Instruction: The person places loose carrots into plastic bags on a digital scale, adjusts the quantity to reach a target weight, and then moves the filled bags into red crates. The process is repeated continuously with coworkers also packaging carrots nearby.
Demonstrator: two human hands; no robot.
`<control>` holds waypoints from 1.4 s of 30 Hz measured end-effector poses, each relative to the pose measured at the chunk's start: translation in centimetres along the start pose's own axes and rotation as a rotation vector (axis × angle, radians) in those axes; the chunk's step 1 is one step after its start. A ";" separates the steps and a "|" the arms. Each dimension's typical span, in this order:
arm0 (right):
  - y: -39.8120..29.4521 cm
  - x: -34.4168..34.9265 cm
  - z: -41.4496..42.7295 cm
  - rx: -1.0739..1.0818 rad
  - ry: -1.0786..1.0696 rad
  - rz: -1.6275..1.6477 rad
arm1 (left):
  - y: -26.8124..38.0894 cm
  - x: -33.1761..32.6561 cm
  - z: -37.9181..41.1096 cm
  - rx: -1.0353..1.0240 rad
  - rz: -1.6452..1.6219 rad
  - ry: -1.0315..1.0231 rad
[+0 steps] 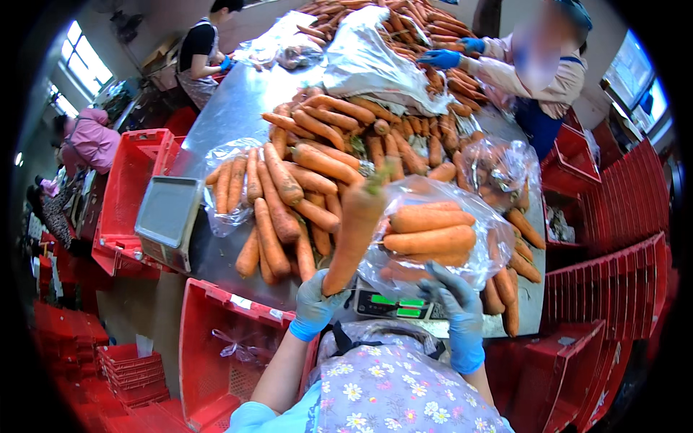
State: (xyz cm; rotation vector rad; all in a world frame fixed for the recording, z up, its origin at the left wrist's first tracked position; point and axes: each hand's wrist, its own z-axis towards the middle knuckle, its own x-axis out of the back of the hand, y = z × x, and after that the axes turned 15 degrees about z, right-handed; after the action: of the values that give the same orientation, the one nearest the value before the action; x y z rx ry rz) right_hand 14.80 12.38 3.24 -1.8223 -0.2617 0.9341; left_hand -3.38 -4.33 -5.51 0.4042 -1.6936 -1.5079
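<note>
My left hand [316, 303], in a blue glove, grips the lower end of a large carrot [354, 233], whose green top points up and away from me. My right hand [457, 303], gloved too, is beside the near edge of a clear plastic bag of carrots [433, 238]; its fingers are apart, and whether they touch the bag I cannot tell. Under the bag a digital scale [392, 306] shows lit green displays. Left of the bag lies a heap of loose carrots [314, 162] on the metal table [238, 97].
A red plastic crate [197, 346] stands below the table at my left. A second scale [169, 211] and another bag of carrots [230, 184] are at the left. A white sack [373, 59] lies mid-table. Co-workers stand at the far left and far right. Red crates line the right.
</note>
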 end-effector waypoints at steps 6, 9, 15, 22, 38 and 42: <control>0.0 0.2 0.6 0.157 0.025 0.001 | 4.6 -2.5 2.1 -0.379 0.312 -0.246; 0.5 1.9 0.1 0.213 0.251 0.007 | 4.7 -2.6 3.8 -0.536 0.389 -0.266; -0.5 5.6 -2.0 0.532 0.519 0.067 | -1.1 0.2 5.9 0.033 0.422 0.251; -0.1 7.8 -2.5 0.406 0.544 -0.241 | -13.3 -6.5 1.3 0.019 1.081 -0.289; 1.9 1.5 -0.7 0.023 0.020 -0.556 | -7.6 -4.2 -1.2 0.246 0.941 -0.061; 2.2 0.0 0.4 0.038 -0.152 -0.721 | -4.2 -1.2 -1.5 0.134 0.757 0.200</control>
State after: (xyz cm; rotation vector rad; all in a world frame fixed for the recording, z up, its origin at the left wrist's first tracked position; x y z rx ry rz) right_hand 13.98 11.68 1.29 -1.4481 -0.9184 0.5509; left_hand -2.67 -5.43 -9.90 -0.0347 -1.5396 -0.7766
